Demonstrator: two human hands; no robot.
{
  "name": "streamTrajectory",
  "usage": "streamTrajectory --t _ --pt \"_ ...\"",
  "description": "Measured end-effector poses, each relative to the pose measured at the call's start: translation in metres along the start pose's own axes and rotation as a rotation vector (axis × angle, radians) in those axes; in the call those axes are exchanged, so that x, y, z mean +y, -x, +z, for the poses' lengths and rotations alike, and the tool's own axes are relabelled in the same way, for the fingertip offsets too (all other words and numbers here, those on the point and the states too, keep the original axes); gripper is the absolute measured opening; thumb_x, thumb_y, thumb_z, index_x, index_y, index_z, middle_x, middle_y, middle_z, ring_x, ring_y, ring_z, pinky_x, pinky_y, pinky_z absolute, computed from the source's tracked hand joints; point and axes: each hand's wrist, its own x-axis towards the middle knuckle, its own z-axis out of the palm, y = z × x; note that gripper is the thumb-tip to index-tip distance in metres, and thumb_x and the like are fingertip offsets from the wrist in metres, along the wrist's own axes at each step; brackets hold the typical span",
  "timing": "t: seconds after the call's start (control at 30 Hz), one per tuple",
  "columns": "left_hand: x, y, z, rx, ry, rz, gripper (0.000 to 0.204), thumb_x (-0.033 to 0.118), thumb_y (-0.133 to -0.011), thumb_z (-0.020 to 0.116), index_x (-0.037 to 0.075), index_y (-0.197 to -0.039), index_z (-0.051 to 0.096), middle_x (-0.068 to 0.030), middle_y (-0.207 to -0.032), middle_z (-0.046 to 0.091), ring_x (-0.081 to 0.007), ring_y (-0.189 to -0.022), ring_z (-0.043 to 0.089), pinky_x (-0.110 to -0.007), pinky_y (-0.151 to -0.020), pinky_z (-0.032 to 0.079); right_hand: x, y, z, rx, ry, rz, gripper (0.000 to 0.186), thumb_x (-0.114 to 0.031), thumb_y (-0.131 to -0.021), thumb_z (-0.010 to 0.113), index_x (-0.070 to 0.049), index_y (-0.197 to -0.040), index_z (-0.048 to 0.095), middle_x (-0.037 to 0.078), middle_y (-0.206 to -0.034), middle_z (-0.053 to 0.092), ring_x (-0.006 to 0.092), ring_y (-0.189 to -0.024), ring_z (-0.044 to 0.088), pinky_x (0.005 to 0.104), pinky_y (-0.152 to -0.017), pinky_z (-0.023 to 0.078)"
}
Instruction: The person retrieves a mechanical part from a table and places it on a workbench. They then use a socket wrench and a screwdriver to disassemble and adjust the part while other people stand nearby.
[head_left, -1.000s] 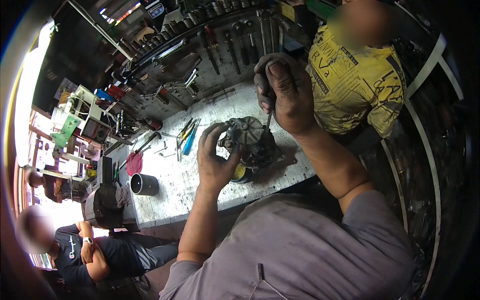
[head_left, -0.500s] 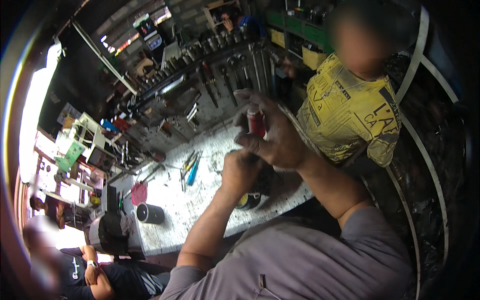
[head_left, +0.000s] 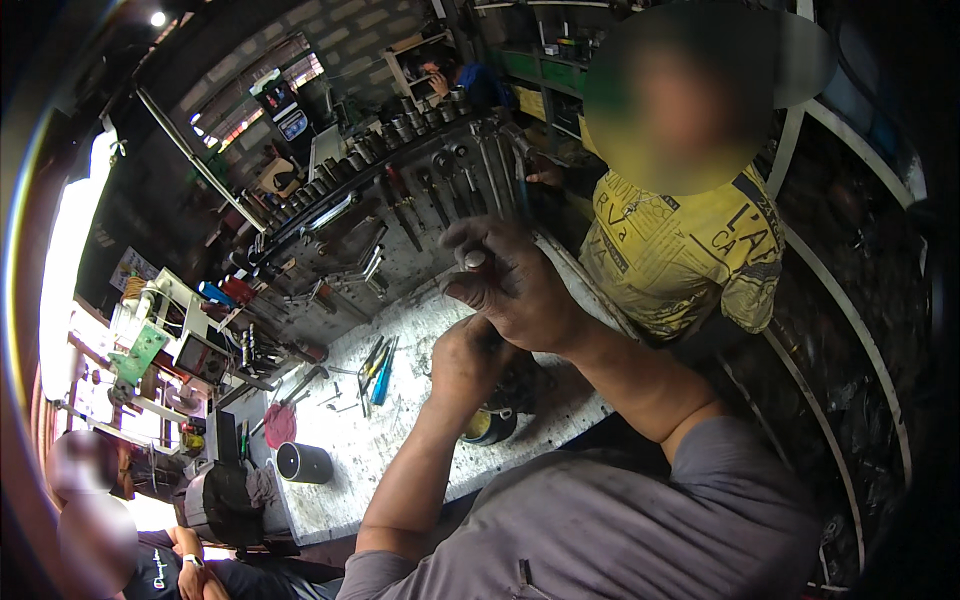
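Observation:
My right hand (head_left: 515, 285) is raised over the workbench (head_left: 400, 455), fingers closed round a tool whose small silver end (head_left: 475, 259) shows between thumb and fingers. Just below it, my left hand (head_left: 468, 362) is clamped over a dark metal machine part (head_left: 522, 385), which it mostly hides. The two hands almost touch. A round yellow-and-black piece (head_left: 490, 427) lies on the bench under my left wrist.
A person in a yellow shirt (head_left: 680, 260) stands close at the bench's right end. Screwdrivers (head_left: 378, 365), a red rag (head_left: 280, 425) and a black cup (head_left: 303, 462) lie to the left. Wrenches and sockets hang on the back wall (head_left: 440, 190). Other people (head_left: 100, 500) sit lower left.
The view has tilted up and closed in. My right hand has come down from above the part to just over my left hand, which now covers the part.

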Motion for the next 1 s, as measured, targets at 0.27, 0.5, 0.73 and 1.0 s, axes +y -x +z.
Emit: streamTrajectory --t 0.27,0.5,0.73,1.0 --pt "-0.002 0.001 -0.006 -0.179 -0.214 -0.203 0.027 0.012 -0.09 0.073 0.0 -0.113 0.068 -0.0274 -0.095 0.073 -0.0469 -0.092 0.071 -0.051 -0.082 0.057 -0.001 0.001 -0.004 -0.001 0.033 -0.058 0.055 -0.011 -0.092 0.082 -0.01 -0.142 0.058 -0.001 -0.11 0.061 0.0063 -0.091 0.055 0.0249 -0.082 0.05" --pt "0.009 0.001 -0.006 -0.243 -0.102 -0.278 0.026 0.01 -0.09 0.07 -0.001 -0.114 0.068 -0.0268 -0.105 0.073 -0.0463 -0.102 0.07 -0.051 -0.089 0.056 -0.008 0.006 -0.007 0.006 0.084 -0.039 0.053 -0.005 -0.093 0.078 -0.013 -0.142 0.06 0.004 -0.112 0.066 0.0106 -0.098 0.062 0.0278 -0.087 0.052" --pt "0.007 0.004 -0.002 -0.115 0.03 -0.083 0.022 0.017 -0.085 0.077 0.002 -0.101 0.075 -0.0214 -0.089 0.076 -0.0413 -0.084 0.074 -0.051 -0.075 0.057 -0.008 0.003 -0.005 -0.014 0.095 -0.09 0.054 -0.005 -0.09 0.08 -0.01 -0.14 0.06 0.006 -0.118 0.067 0.0125 -0.1 0.064 0.0289 -0.087 0.053" --pt "0.006 0.005 -0.001 -0.016 -0.116 0.042 0.021 0.019 -0.084 0.078 0.001 -0.094 0.073 -0.0205 -0.079 0.072 -0.0439 -0.078 0.071 -0.048 -0.072 0.058 -0.009 0.0 -0.01 -0.042 0.133 -0.067 0.057 -0.006 -0.089 0.081 -0.011 -0.142 0.059 0.005 -0.112 0.067 0.011 -0.089 0.06 0.0293 -0.082 0.053"
